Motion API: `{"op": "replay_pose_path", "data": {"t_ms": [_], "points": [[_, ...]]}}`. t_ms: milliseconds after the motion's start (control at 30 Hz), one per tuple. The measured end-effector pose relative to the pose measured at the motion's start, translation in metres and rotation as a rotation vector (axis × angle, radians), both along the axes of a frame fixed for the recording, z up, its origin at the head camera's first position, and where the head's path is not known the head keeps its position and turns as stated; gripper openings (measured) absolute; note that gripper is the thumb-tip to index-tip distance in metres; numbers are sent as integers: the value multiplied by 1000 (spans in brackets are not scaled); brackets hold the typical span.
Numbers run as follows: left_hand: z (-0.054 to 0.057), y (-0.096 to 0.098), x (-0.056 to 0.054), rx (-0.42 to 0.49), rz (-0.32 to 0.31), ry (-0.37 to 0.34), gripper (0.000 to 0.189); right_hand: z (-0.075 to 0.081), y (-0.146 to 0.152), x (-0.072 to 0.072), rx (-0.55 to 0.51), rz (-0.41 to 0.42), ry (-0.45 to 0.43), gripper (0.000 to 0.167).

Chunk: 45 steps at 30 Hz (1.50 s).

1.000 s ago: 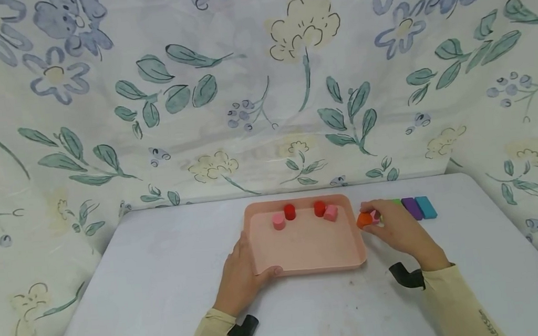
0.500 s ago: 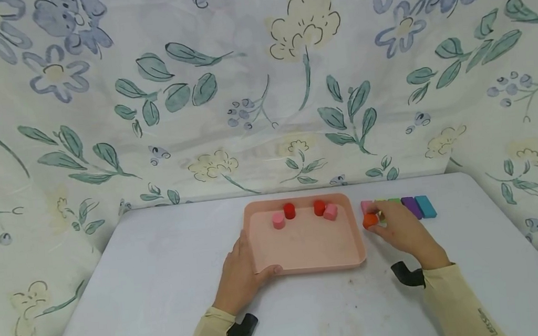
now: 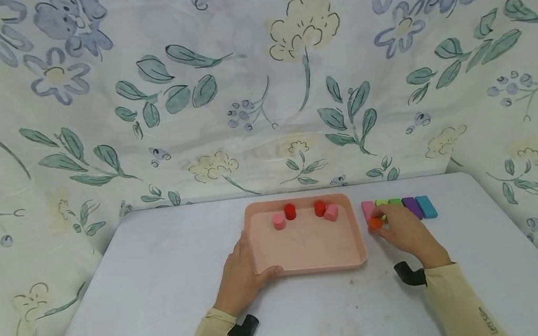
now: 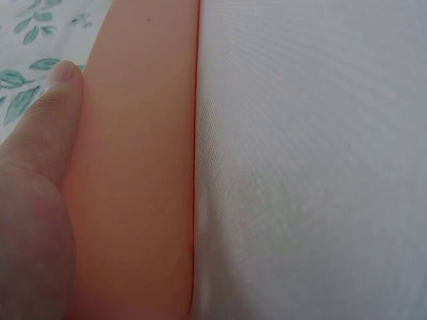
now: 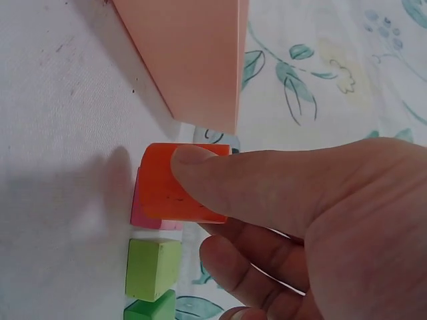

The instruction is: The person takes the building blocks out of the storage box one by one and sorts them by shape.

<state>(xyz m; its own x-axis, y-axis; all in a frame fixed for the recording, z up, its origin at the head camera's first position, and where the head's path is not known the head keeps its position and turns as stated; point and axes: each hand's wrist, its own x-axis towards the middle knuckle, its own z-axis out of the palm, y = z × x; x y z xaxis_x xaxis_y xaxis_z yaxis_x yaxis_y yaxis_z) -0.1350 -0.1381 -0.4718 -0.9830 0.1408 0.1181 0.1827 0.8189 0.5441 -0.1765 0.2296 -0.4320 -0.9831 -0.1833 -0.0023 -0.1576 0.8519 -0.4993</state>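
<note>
Floral cloth [image 3: 239, 28] behind a white bench [image 3: 154, 282]. Orange block [image 3: 375, 224] pinched in the right hand [image 3: 403, 229], just right of the pink tray [image 3: 308, 246] and near a row of blocks [image 3: 412, 207]; left hand [image 3: 241, 282] resting round the tray's near-left corner, fingers extended. Could slip if pinched too lightly, or, set down too close, nudge the pink block [image 3: 367, 208] out of line. Hidden: any fingertip behind the orange block. Unclear: any contact with the bench. Out of sight in the left wrist view: left fingers, thumb excepted.
</note>
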Motion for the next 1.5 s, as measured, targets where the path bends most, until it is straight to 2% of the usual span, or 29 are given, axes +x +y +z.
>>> {"op": "replay_pose_path", "data": {"t_ms": [800,1500], "points": [[2,1,1,-14,-5,-1,117,-5,-2,-1,10,-24,-122,33],[1,2,1,-14,6,-8,117,4,-3,1,-35,-2,-75,39]]}}
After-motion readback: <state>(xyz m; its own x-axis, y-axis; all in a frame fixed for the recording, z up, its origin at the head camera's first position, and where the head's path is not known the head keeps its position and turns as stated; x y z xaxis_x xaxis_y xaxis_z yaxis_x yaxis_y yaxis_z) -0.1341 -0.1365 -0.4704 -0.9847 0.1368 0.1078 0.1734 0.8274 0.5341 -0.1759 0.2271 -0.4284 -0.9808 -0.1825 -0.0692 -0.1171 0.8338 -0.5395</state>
